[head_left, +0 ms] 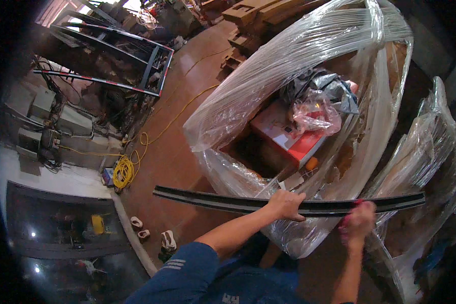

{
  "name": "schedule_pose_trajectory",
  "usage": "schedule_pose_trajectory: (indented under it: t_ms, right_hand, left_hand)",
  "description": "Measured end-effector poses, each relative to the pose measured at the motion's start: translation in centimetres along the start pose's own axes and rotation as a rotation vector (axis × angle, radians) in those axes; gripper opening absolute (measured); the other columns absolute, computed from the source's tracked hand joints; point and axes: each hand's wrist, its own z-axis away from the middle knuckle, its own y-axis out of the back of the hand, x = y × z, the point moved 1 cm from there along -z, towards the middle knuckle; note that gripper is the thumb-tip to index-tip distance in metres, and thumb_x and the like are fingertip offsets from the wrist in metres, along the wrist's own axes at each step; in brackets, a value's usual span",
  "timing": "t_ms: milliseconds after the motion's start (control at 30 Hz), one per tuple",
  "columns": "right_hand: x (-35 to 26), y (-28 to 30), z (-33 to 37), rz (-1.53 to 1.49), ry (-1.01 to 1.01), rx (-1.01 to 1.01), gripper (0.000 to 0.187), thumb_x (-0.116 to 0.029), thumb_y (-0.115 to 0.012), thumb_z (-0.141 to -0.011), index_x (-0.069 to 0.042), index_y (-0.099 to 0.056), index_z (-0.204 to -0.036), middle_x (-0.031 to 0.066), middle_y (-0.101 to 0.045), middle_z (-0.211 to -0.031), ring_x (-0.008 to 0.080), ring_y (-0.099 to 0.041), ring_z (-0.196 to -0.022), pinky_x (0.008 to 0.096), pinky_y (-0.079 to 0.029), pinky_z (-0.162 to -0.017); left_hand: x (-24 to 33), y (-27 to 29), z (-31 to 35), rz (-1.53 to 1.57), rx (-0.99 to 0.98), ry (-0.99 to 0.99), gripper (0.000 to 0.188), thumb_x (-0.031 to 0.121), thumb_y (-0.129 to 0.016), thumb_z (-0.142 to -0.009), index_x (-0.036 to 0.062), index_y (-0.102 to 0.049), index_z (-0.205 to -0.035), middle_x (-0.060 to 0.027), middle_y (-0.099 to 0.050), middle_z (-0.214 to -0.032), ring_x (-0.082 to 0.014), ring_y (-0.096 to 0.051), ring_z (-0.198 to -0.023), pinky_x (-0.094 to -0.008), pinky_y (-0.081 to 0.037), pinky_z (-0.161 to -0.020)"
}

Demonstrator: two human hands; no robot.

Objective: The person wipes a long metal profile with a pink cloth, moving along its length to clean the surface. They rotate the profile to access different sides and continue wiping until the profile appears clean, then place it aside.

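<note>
While both hands grip it, a long dark strip (223,201) with a pale line along it spans the view crosswise in front of a plastic-wrapped crate.
Nearest, the left hand (286,204) closes over the strip near its middle, fingers curled around it from above; the right hand (358,223) is fisted on the strip further right, with something red (357,202) showing at the fingers. Just behind the strip stands the crate wrapped in clear film (289,66), holding a red-and-white box (289,133) and crumpled bags (316,99). Farther left, a coiled yellow cable (123,171) lies on the brown floor (177,137), and beyond it a dark metal frame (119,61).
</note>
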Motion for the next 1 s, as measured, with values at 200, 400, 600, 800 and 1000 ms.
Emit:
schedule_pose_trajectory:
  t_ms: [200,400,600,800,1000]
  right_hand:
    - [-14.6,-3.2,1.9,-0.211,0.001,-0.104,0.02,-0.023,-0.076,-0.084,-0.01,-0.076,-0.1,0.0138,-0.064,-0.107,0.0337,-0.068,-0.088,0.0452,-0.057,-0.072]
    - [1.6,1.4,-0.4,-0.064,-0.431,0.007,0.022,-0.023,-0.07,-0.091,-0.016,-0.079,-0.109,0.0147,-0.068,-0.108,0.0361,-0.068,-0.096,0.0487,-0.056,-0.082]
    - [-0.5,-1.4,-0.6,-0.019,-0.485,0.129,0.014,-0.021,-0.069,-0.087,-0.009,-0.075,-0.094,0.0145,-0.066,-0.099,0.0361,-0.067,-0.09,0.0505,-0.054,-0.073]
    - [-15.6,-5.9,1.6,-0.176,-0.101,-0.03,0.016,-0.03,-0.074,-0.082,-0.016,-0.07,-0.089,0.0096,-0.063,-0.085,0.0318,-0.067,-0.083,0.0477,-0.053,-0.068]
    - [2.9,-3.7,-0.6,0.18,-0.575,0.179,0.016,-0.026,-0.063,-0.094,-0.012,-0.071,-0.095,0.015,-0.068,-0.096,0.0384,-0.067,-0.088,0.0553,-0.054,-0.075]
  left_hand:
    - [-1.0,-2.6,0.1,-0.019,-0.028,0.064,0.064,0.059,-0.087,-0.073,0.0126,-0.063,-0.11,-0.0179,-0.077,-0.096,-0.0404,-0.076,-0.091,-0.0537,-0.059,-0.075]
    - [0.1,-1.4,0.8,0.0,-0.04,0.03,0.067,0.065,-0.086,-0.07,0.0118,-0.063,-0.104,-0.0164,-0.076,-0.091,-0.0408,-0.076,-0.087,-0.0524,-0.059,-0.071]
    - [0.2,0.0,-0.3,-0.123,-0.025,0.025,0.07,0.069,-0.084,-0.07,0.0114,-0.064,-0.103,-0.0167,-0.077,-0.087,-0.0406,-0.076,-0.078,-0.0529,-0.059,-0.069]
    - [-1.8,-1.8,-0.4,-0.027,0.06,-0.013,0.069,0.067,-0.084,-0.07,0.0142,-0.066,-0.109,-0.0174,-0.078,-0.088,-0.0406,-0.077,-0.083,-0.0545,-0.059,-0.071]
    - [-0.3,-0.4,0.0,-0.099,-0.037,0.038,0.07,0.067,-0.086,-0.07,0.0098,-0.064,-0.105,-0.0198,-0.077,-0.089,-0.0427,-0.075,-0.081,-0.055,-0.058,-0.071]
